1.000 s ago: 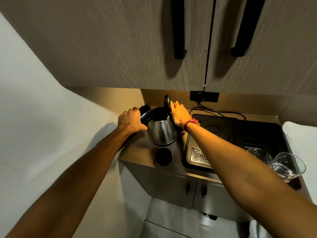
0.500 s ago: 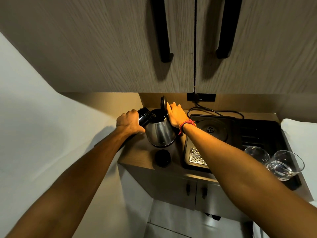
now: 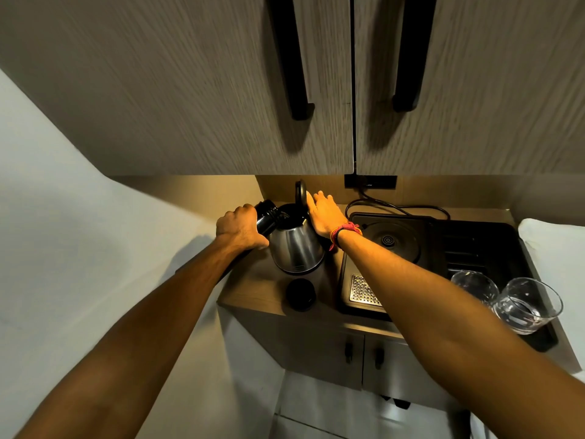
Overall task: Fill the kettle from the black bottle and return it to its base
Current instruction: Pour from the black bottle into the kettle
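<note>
A steel kettle [image 3: 297, 248] stands on the wooden counter [image 3: 253, 289], its black lid [image 3: 300, 191] flipped up. My left hand [image 3: 240, 228] grips the black bottle [image 3: 267, 217], tilted with its mouth over the kettle's opening. My right hand [image 3: 323, 215] rests against the kettle's far right side, by the lid and handle; the handle itself is hidden behind it. The round kettle base [image 3: 387, 239] sits empty on the black tray [image 3: 493, 248] to the right. The bottle's black cap [image 3: 300, 294] lies on the counter in front of the kettle.
Two clear glasses [image 3: 527, 305] stand at the tray's front right. A perforated metal drain plate [image 3: 362, 291] is at the tray's front left. A power cord [image 3: 395, 207] runs to the wall socket [image 3: 370, 181]. Upper cabinet doors with black handles [image 3: 291, 58] hang close overhead.
The view has shifted slightly; both hands, the tilted bottle and the kettle keep the same pose relative to each other.
</note>
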{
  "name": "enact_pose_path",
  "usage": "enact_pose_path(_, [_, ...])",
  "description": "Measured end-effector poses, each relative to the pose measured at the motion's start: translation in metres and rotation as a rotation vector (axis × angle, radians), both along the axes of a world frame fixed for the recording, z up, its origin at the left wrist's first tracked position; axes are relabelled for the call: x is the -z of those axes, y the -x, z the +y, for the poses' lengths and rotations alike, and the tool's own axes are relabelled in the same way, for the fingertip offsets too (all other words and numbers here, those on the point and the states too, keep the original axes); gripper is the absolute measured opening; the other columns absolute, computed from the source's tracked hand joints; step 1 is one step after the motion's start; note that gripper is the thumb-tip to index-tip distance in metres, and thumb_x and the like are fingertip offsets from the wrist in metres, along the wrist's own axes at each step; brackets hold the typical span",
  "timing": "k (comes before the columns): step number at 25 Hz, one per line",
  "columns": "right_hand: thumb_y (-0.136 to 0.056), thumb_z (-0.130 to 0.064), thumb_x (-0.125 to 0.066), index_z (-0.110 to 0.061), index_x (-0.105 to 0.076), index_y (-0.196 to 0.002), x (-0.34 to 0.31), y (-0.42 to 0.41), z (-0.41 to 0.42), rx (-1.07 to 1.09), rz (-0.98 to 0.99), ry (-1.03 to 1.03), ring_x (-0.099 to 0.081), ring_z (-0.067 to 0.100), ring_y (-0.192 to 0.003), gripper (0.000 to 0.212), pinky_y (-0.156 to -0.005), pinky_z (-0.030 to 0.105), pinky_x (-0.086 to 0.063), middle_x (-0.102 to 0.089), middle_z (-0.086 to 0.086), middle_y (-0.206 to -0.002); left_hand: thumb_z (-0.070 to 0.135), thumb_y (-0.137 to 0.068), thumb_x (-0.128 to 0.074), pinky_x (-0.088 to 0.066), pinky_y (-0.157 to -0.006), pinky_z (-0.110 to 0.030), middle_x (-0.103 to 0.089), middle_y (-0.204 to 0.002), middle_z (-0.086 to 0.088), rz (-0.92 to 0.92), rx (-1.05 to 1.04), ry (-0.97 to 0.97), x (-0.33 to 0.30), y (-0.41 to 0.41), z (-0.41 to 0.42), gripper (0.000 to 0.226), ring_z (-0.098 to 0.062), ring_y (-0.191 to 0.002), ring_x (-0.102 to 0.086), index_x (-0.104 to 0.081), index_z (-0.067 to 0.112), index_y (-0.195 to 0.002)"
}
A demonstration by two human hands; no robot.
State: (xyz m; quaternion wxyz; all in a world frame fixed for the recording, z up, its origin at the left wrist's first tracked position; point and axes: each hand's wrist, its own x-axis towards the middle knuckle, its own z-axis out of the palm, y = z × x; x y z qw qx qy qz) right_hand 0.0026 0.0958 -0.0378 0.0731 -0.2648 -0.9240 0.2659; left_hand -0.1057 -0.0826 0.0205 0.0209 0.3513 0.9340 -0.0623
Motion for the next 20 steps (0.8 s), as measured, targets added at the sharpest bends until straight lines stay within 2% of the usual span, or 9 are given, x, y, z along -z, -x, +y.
enact_pose_path(3, [-0.104,-0.039,-0.019,-0.007,-0.046,-0.139,0.001,0.0,0.001,0.005,-0.007,0.011,-0.043,0.037,-0.126,0.054,-0.105,0.049,-0.041,-0.047,0.018,-0.134,0.044,-0.059,-0.082,-0.045,-0.067,-0.034,-0.053,-0.093,-0.003,-0.02,-0.021,-0.063,0.001,0.0,0.001,0.064,-0.024,-0.083,-0.053,-0.049,0.014,-0.106])
enact_pose_path(5, [-0.104,-0.038,-0.021,-0.007,-0.046,-0.137,0.001,0.0,-0.001,-0.001,-0.014,0.0,-0.045,0.037,-0.121,0.052,-0.102,0.049,-0.043,-0.048,0.018,-0.129,0.047,-0.058,-0.081,-0.043,-0.066,-0.034,-0.052,-0.095,-0.004,-0.041,-0.033,-0.126,0.006,0.002,0.0,0.067,-0.024,-0.084,-0.052,-0.049,0.013,-0.106])
enact_pose_path(8, [-0.102,-0.03,-0.031,-0.01,-0.034,-0.146,-0.001,0.0,-0.001,-0.033,-0.044,-0.066,-0.046,0.039,-0.116,0.048,-0.096,0.05,-0.046,-0.047,0.02,-0.125,0.052,-0.057,-0.08,-0.044,-0.065,-0.034,-0.055,-0.097,-0.006,-0.071,-0.03,-0.214,0.015,0.008,0.0,0.072,-0.024,-0.084,-0.053,-0.05,0.012,-0.11])
enact_pose_path(10, [-0.101,-0.027,-0.035,-0.011,-0.032,-0.146,-0.001,-0.001,-0.001,-0.027,-0.042,-0.061,-0.047,0.039,-0.115,0.048,-0.094,0.052,-0.047,-0.047,0.021,-0.125,0.056,-0.057,-0.081,-0.046,-0.066,-0.035,-0.054,-0.096,-0.004,-0.114,-0.051,-0.291,0.022,0.011,0.0,0.075,-0.023,-0.084,-0.054,-0.05,0.012,-0.11])
enact_pose_path(13, [-0.099,-0.022,-0.041,-0.01,-0.033,-0.144,-0.001,-0.001,0.001,-0.024,-0.074,-0.108,-0.046,0.04,-0.117,0.048,-0.095,0.056,-0.047,-0.046,0.021,-0.127,0.058,-0.053,-0.081,-0.053,-0.065,-0.033,-0.059,-0.095,-0.002,-0.222,-0.122,-0.482,0.031,0.017,-0.006,0.074,-0.023,-0.084,-0.06,-0.052,0.017,-0.107])
enact_pose_path(15, [-0.097,-0.02,-0.043,-0.007,-0.035,-0.143,-0.002,0.001,0.0,-0.034,-0.096,-0.139,-0.041,0.041,-0.126,0.048,-0.101,0.061,-0.042,-0.044,0.019,-0.135,0.054,-0.05,-0.083,-0.054,-0.066,-0.03,-0.064,-0.097,0.0,-0.313,-0.184,-0.652,0.038,0.022,-0.014,0.074,-0.021,-0.086,-0.063,-0.055,0.02,-0.11])
enact_pose_path(20, [-0.1,-0.021,-0.037,-0.005,-0.026,-0.151,-0.003,0.001,0.003,-0.081,-0.098,-0.078,-0.019,0.042,-0.147,0.054,-0.114,0.065,-0.022,-0.026,0.016,-0.158,0.036,-0.054,-0.095,-0.049,-0.084,-0.025,-0.067,-0.117,0.0,-0.344,-0.309,-1.04,0.065,0.015,-0.039,0.086,-0.02,-0.107,-0.062,-0.057,0.019,-0.129])
